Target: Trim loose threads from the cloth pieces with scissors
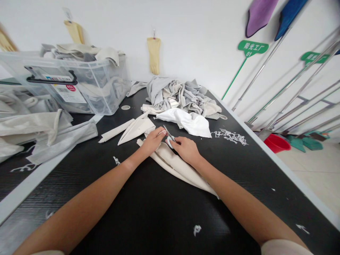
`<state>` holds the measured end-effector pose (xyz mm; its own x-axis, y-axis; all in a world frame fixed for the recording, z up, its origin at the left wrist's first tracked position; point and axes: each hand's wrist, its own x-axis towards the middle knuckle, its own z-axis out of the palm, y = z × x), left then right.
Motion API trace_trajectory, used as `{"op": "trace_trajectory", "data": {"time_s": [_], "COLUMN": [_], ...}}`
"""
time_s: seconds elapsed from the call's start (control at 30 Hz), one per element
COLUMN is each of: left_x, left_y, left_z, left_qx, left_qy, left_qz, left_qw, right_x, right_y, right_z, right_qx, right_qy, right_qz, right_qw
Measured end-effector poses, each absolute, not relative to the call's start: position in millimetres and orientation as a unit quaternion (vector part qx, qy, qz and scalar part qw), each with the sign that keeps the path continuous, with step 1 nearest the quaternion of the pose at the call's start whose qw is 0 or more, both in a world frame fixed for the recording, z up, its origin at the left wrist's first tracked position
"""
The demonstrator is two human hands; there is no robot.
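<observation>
In the middle of the black table, my right hand is closed around a pair of scissors with light handles. The blades point up and left, close to the fingertips of my left hand. That hand is pinched on the edge of a cream cloth piece, which lies beneath both hands and stretches toward the lower right. Exactly what the blades touch is too small to tell. Just behind are a white cloth and folded cream pieces.
A heap of grey and cream cloth rises at the back. Left stands a clear plastic bin full of cloth, with more grey cloth before it. Thread scraps lie on the right. Mops and a red bucket are beyond the table edge.
</observation>
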<state>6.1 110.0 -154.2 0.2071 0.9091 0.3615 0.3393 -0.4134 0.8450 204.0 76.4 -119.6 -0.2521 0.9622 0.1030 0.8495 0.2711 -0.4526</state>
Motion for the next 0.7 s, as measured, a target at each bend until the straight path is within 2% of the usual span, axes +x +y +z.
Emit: {"op": "trace_trajectory", "data": {"time_s": [0.5,0.7], "left_x": [1.2,1.2], "left_y": [109.3,108.8], "left_z": [-153.4,-153.0], "left_qx": [0.655,0.669], "left_qy": [0.427,0.447], "left_qz": [0.497,0.479], "left_qw": [0.375,0.353], "right_x": [206.1,208.5], "right_y": [75.3,76.3], "right_z": [-119.4,-120.0], "right_qx": [-0.563,-0.559], "right_qy": [-0.789,-0.797], "right_qz": [0.167,0.144], "right_qw": [0.183,0.178]}}
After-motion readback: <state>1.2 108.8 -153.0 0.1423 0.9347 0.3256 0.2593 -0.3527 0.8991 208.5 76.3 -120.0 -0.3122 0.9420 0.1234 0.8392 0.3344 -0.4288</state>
